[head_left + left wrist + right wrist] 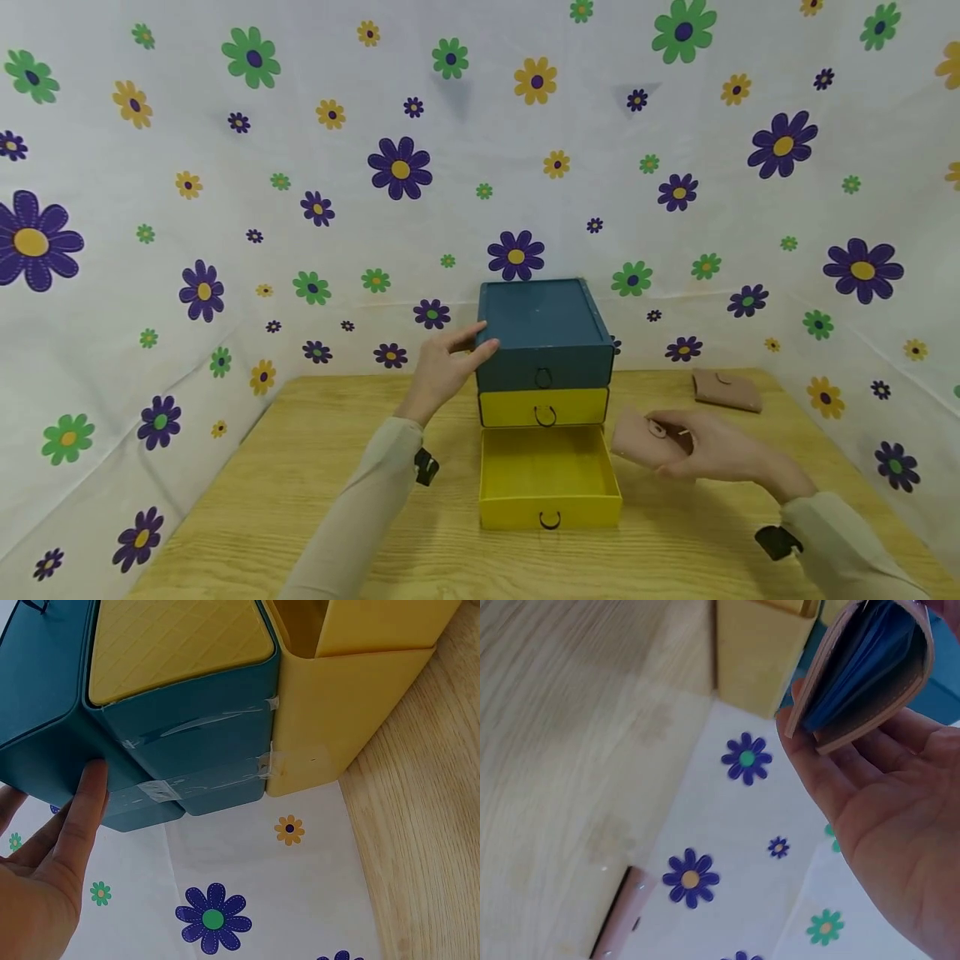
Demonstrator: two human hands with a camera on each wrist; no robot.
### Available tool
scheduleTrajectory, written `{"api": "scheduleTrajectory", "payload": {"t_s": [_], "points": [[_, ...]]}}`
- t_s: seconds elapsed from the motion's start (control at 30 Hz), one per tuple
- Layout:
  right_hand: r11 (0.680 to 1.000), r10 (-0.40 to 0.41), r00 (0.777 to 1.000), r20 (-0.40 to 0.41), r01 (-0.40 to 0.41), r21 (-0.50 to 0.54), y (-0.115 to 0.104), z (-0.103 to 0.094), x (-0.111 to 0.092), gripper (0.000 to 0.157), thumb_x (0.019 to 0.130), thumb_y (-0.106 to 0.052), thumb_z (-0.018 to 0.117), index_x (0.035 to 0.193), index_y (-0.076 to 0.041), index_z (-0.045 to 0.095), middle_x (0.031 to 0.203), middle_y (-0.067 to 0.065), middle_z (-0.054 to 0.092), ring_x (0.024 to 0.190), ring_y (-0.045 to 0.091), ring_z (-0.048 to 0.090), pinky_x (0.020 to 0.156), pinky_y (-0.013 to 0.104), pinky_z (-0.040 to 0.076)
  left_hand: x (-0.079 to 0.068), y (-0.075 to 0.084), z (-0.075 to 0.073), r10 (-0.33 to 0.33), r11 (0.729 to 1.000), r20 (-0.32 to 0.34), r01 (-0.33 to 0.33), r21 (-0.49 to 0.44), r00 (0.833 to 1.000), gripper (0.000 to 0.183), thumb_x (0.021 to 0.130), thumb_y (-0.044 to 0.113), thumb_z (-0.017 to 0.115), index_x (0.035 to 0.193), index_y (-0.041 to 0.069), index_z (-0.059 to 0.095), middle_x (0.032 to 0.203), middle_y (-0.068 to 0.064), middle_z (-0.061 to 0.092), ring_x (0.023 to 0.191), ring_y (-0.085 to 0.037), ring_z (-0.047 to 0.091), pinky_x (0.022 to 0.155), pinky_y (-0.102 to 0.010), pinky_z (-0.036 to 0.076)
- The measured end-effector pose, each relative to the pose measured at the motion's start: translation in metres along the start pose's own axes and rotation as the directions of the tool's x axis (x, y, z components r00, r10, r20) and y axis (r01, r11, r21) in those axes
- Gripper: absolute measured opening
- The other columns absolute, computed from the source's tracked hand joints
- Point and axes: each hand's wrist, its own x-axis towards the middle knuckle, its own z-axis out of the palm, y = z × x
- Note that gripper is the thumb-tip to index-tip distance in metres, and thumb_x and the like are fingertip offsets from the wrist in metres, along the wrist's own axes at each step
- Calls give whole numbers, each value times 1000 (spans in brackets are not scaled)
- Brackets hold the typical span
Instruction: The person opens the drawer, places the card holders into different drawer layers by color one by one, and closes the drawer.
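A small drawer cabinet point(545, 315) stands on the table, with a dark teal top and yellow drawers below. Its bottom drawer point(550, 512) is pulled out, and nothing shows inside it. My left hand point(444, 367) touches the upper left side of the cabinet; in the left wrist view its fingers point(84, 802) lie extended against the teal wall. To the right of the drawer my right hand point(712, 446) grips a pink wallet point(643, 440) between thumb and fingers. Seen from the right wrist, the wallet point(911, 697) gapes a little and shows blue sleeves inside.
A second pink wallet point(727, 390) lies on the wooden table point(315, 500) at the back right. Clear tape point(214, 784) runs along the cabinet's side. Flower-printed white cloth point(337, 275) hangs behind and at both sides.
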Motion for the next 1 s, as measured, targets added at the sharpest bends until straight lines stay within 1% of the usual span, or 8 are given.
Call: {"api": "scheduleTrajectory", "payload": {"t_s": [0.1,0.33,0.57,0.8,1.0], "points": [[999,-27,999,32,26,27,-7,2,2,74,82,-39,77,138,2,51,132,11,60,113,22,60,94,31,52,-1,0,0,-20,1000,6,20,6,1000,61,85,62,64,136,29,59,127,0,66,115,-18,61,96,-41,53],[1000,-16,996,85,15,18,-27,9,12,75,82,-44,76,140,-4,51,133,5,60,117,22,59,97,35,51,-2,2,0,-33,999,6,33,12,999,61,85,62,64,136,30,59,128,1,65,115,-17,61,97,-40,53],[999,-24,990,136,20,31,-45,20,28,72,85,-45,72,140,-3,52,132,6,62,117,23,60,93,37,51,-3,2,-1,-44,999,5,44,13,999,61,85,62,64,137,30,58,131,1,64,117,-18,60,97,-40,53],[1000,-11,988,151,11,-2,-59,31,45,68,84,-45,72,136,-4,56,126,7,65,106,16,63,82,30,51,-2,2,-1,-37,999,1,37,10,999,62,85,63,64,137,30,59,131,1,64,117,-18,61,96,-40,53],[1000,-2,988,156,3,-1,-70,45,59,70,82,-46,73,136,-5,56,127,7,65,108,19,63,86,37,52,-2,2,-1,-28,1000,-4,28,4,1000,62,84,63,65,136,29,59,130,1,65,116,-17,61,97,-40,53]]}}
